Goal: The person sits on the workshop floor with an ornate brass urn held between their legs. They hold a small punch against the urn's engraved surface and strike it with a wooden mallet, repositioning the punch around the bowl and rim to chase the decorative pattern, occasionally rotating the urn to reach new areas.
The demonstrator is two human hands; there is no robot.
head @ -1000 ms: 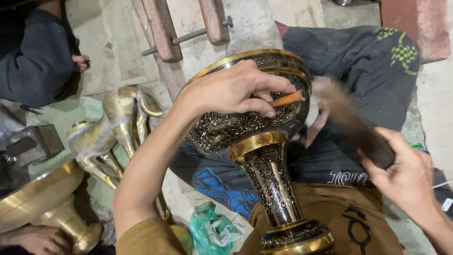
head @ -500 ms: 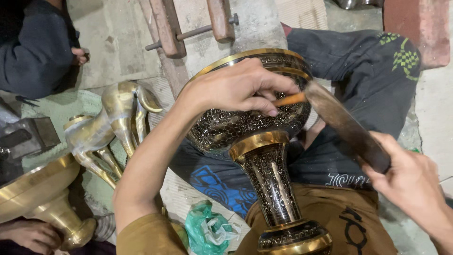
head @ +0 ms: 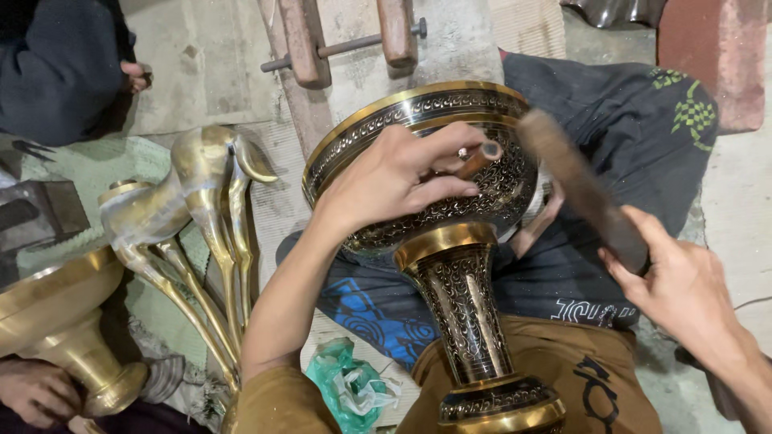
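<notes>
A large brass goblet-shaped vase (head: 450, 265) with black engraved patterning lies tilted across my lap, bowl away from me, foot near my belly. My left hand (head: 394, 173) rests on the bowl and pinches a short chisel-like punch (head: 476, 157) against the engraved surface. My right hand (head: 683, 285) grips the handle of a dark wooden mallet (head: 575, 185), whose blurred head hangs just right of the punch's end.
Brass deer-shaped figures (head: 197, 209) stand at my left. Another person's hand (head: 36, 390) holds a plain brass vase (head: 60, 321) at lower left; a second person's dark sleeve (head: 56, 68) is at top left. A wooden clamp (head: 346, 36) lies beyond the bowl, a green plastic bag (head: 350, 386) by my knee.
The mallet has swung back and forth by the punch, its head now blurred beside the punch's end. My left hand and the punch stay on the bowl.
</notes>
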